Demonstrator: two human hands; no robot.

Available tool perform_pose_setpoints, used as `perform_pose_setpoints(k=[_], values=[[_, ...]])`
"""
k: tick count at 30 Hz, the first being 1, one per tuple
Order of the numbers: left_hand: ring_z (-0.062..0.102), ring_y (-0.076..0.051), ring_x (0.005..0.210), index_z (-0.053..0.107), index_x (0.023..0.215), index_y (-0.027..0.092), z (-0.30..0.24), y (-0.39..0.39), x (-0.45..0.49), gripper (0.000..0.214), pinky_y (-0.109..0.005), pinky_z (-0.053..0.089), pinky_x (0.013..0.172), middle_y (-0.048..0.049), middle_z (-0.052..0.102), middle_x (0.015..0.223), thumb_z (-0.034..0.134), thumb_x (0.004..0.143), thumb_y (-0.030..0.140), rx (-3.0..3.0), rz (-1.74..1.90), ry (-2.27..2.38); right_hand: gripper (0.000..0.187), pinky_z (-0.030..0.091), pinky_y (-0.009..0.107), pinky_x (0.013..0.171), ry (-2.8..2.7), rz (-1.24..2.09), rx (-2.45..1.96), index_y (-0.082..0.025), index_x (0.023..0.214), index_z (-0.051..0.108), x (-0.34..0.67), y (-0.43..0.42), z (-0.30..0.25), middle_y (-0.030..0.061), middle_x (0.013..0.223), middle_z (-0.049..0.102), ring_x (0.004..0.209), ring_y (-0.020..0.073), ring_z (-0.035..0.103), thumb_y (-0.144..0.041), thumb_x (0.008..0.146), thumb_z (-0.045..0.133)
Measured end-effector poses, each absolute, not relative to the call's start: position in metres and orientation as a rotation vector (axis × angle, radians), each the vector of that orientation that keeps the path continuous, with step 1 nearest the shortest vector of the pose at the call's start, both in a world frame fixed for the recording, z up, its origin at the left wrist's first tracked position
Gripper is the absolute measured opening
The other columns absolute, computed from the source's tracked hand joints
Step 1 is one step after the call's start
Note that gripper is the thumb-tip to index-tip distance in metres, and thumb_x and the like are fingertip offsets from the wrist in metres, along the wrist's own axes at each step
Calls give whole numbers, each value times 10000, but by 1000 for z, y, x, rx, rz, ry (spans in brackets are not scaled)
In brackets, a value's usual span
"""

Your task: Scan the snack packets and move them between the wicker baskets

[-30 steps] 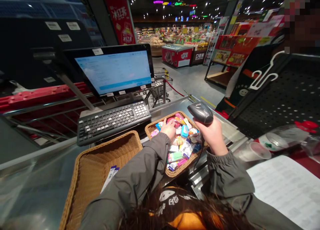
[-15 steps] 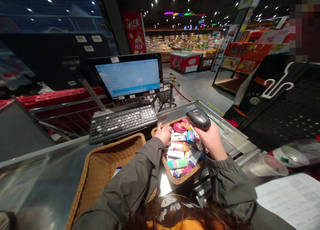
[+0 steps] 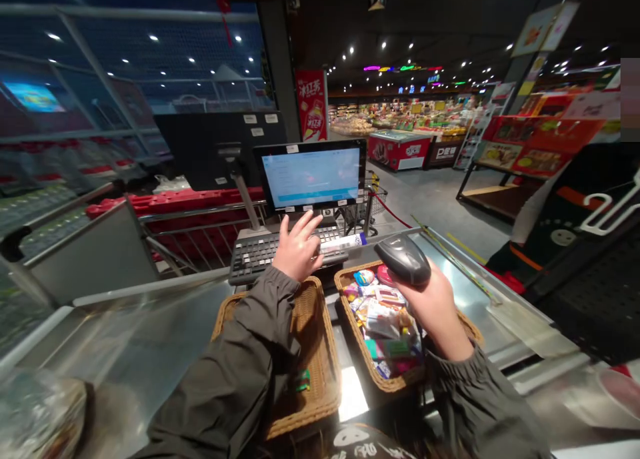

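My left hand (image 3: 299, 249) is raised in front of the keyboard (image 3: 255, 256), fingers fanned upward. A slim white packet with a purple end (image 3: 345, 243) sticks out to the right from its thumb side, gripped there. In my right hand (image 3: 434, 306) is a black handheld barcode scanner (image 3: 404, 259), its head above the far part of the right wicker basket (image 3: 367, 362). That basket is full of small wrapped sweets and packets (image 3: 383, 312). Below my left forearm stands the left wicker basket (image 3: 327, 352), partly hidden by the sleeve, with a small green packet (image 3: 303, 380) inside.
A lit monitor (image 3: 313, 178) stands behind the keyboard on the metal counter (image 3: 135, 339). A second dark screen (image 3: 200, 152) is seen from behind. At the right hang white hooks (image 3: 597, 212). A plastic-wrapped item (image 3: 40, 406) lies front left.
My left hand has left the right basket and moved up by the keyboard, now with the white and purple packet. The scanner stays over the right basket. The view has shifted left.
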State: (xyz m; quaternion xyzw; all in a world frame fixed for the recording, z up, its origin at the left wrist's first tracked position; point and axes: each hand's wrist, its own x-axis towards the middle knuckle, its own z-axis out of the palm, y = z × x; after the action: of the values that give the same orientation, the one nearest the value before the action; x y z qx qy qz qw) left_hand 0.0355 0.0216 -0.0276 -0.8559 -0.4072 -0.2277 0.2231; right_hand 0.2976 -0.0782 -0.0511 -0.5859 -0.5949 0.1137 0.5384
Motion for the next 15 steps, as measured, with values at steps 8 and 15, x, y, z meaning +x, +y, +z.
perform_pose_setpoints(k=[8, 15], values=[[267, -334, 1476, 623, 780, 191, 6, 3, -9, 74, -647, 79, 1190, -108, 326, 1582, 617, 809, 259, -2169, -678, -1147, 308, 489, 476, 943, -1604, 188, -1218, -190, 1003, 687, 245, -75, -33, 136, 1128, 681, 1051, 306, 627, -400, 779, 662], [259, -329, 1480, 635, 773, 190, 16, 2, -33, 53, -651, 62, 1189, -126, 332, 1576, 627, 794, 238, -2161, -702, -1184, 389, 483, 480, 970, -1636, 100, -1168, -179, 1111, 659, 215, -68, -31, 135, 1142, 684, 1093, 304, 618, -418, 803, 653]])
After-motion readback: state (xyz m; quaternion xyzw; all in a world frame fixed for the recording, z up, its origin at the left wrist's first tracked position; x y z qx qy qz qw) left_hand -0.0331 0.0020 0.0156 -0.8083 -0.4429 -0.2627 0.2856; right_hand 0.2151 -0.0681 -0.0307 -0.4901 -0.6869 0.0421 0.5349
